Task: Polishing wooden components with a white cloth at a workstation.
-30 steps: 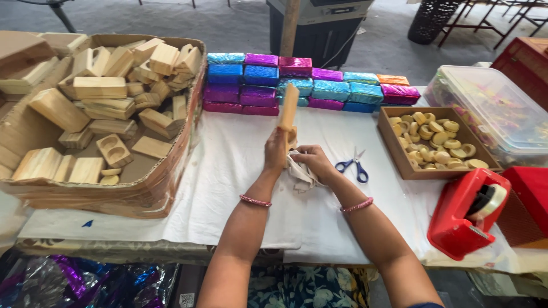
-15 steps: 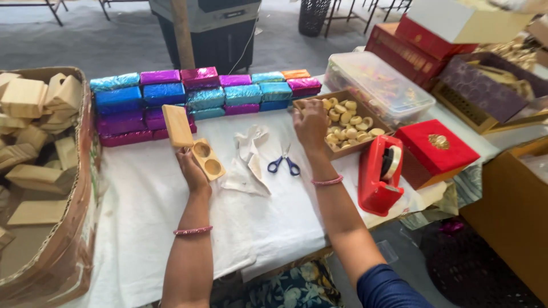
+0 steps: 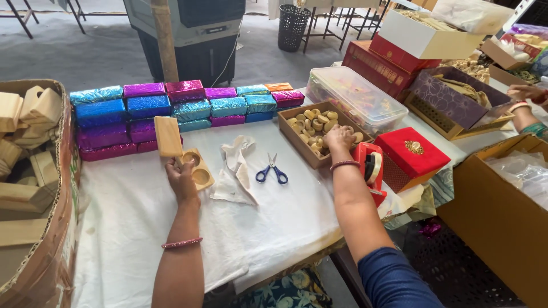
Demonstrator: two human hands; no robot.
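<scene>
Left hand [image 3: 181, 178] closed around a pale hinged wooden box [image 3: 181, 154] with 2 round recesses; lid stands up, tray faces the camera, so the recesses are open for loading. Box sits over the white table cloth [image 3: 137, 228], just left of a crumpled cream cloth [image 3: 235, 171].

Right hand [image 3: 339, 138] reaches into the brown cardboard tray [image 3: 297, 149] of small pale round pieces [image 3: 311, 122], fingers curled down among them. Cannot tell if it has one pinched.

Blue-handled scissors [image 3: 272, 171] lie between the hands. Red tape dispenser [image 3: 370, 165] just beside the right wrist, within reach.

Far edge: stacked shiny foil-wrapped blocks [image 3: 171, 108] in blue, purple, pink, 3 rows high. Big cardboard carton of plain wooden boxes [image 3: 28, 159] at left.
</scene>
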